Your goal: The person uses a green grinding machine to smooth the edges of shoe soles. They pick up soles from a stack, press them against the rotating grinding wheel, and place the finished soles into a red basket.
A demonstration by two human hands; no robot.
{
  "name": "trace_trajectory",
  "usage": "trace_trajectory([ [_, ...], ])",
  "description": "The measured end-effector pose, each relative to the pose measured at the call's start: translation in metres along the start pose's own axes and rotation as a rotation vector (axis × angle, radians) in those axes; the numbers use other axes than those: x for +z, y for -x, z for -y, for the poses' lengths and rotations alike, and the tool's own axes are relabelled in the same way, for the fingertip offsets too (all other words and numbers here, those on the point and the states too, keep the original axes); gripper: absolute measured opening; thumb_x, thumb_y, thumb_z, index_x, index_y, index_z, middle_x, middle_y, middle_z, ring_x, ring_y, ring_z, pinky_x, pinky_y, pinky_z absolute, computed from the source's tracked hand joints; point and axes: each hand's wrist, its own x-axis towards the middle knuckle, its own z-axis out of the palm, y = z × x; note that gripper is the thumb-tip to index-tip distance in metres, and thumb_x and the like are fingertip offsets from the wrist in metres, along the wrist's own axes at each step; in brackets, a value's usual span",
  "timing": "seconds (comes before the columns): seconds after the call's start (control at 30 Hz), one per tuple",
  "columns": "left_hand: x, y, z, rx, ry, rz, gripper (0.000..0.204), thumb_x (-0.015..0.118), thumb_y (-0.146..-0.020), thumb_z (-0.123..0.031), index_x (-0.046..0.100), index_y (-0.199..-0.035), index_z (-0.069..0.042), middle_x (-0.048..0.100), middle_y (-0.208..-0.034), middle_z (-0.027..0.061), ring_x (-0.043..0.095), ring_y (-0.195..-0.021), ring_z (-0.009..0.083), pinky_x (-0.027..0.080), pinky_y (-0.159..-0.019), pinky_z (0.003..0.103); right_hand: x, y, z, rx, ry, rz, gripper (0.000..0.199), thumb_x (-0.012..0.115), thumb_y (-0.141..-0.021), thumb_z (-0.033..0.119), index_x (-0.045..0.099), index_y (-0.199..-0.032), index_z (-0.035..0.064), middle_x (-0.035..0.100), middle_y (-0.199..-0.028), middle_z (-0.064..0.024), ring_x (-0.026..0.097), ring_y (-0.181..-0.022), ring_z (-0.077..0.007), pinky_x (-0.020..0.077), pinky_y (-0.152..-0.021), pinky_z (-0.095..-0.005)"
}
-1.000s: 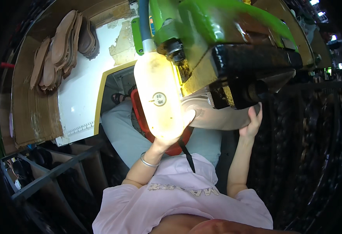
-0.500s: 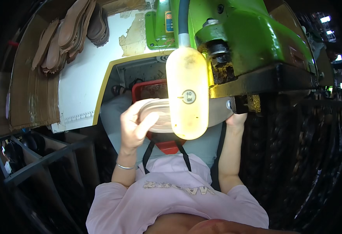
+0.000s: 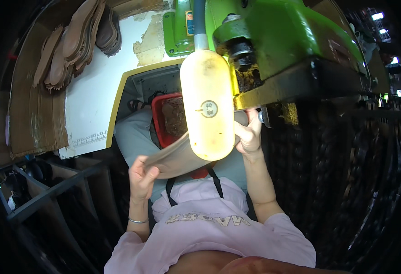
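Note:
A greyish-brown shoe sole (image 3: 175,160) spans between my two hands, tilted and bowed above my lap. My left hand (image 3: 143,177) pinches its near left end between thumb and fingers. At the far right end, my right hand (image 3: 250,138) is closed on it, just beside the round metal tip (image 3: 263,118) under the green machine (image 3: 282,50). The lit oval lamp (image 3: 208,132) hides the sole's middle part.
A red bin (image 3: 157,116) with scraps sits between my legs, below the sole. Several brown soles (image 3: 75,45) lie stacked at the far left, on the white table (image 3: 88,107) beside cardboard (image 3: 38,114). A grey divided rack (image 3: 59,185) stands at my left.
The sole has come away from the metal tip and tilted, its left end dropping toward me. My left hand moved down and left; my right hand came up and left into fuller view.

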Motion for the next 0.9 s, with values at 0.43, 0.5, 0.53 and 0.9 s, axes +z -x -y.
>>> trace_trajectory([
  [0.43,0.156,-0.091,0.014,0.406,-0.401,0.184,0.018,0.060,-0.088,-0.004,0.061,-0.105,0.004,0.062,-0.091,0.0034,0.055,-0.081,0.0069,0.046,-0.073,0.022,-0.012,0.051,-0.007,-0.089,0.264,-0.223,0.051,0.077,-0.075,0.011,0.051,-0.116,-0.0022,0.061,-0.107,-0.0110,0.058,-0.100,-0.0192,0.0459,-0.088,-0.0302],
  [0.5,0.159,-0.087,0.019,0.444,-0.415,0.120,0.017,0.060,-0.089,-0.004,0.061,-0.104,0.004,0.062,-0.089,0.0031,0.055,-0.079,0.0057,0.045,-0.072,0.020,-0.029,0.105,-0.020,0.201,0.284,-0.042,0.062,0.078,-0.073,0.015,0.048,-0.122,-0.0053,0.060,-0.112,-0.0131,0.057,-0.105,-0.0194,0.0451,-0.091,-0.0310],
  [0.53,0.160,-0.085,0.023,0.445,-0.405,0.094,0.017,0.060,-0.089,-0.003,0.061,-0.104,0.005,0.062,-0.088,0.0033,0.055,-0.078,0.0051,0.045,-0.071,0.020,-0.031,0.129,-0.026,0.290,0.330,0.014,0.058,0.077,-0.074,0.013,0.049,-0.121,-0.0061,0.059,-0.114,-0.0137,0.056,-0.106,-0.0188,0.0444,-0.092,-0.0314],
  [0.9,0.142,-0.065,0.033,0.389,-0.340,0.027,0.022,0.059,-0.087,0.003,0.055,-0.109,0.005,0.062,-0.090,0.0032,0.050,-0.065,0.0015,0.039,-0.055,0.015,-0.095,0.175,0.025,0.165,0.127,-0.368,0.039,0.068,-0.075,0.012,0.051,-0.105,-0.0055,0.064,-0.095,-0.0127,0.063,-0.079,-0.0153,0.0506,-0.077,-0.0278],
])
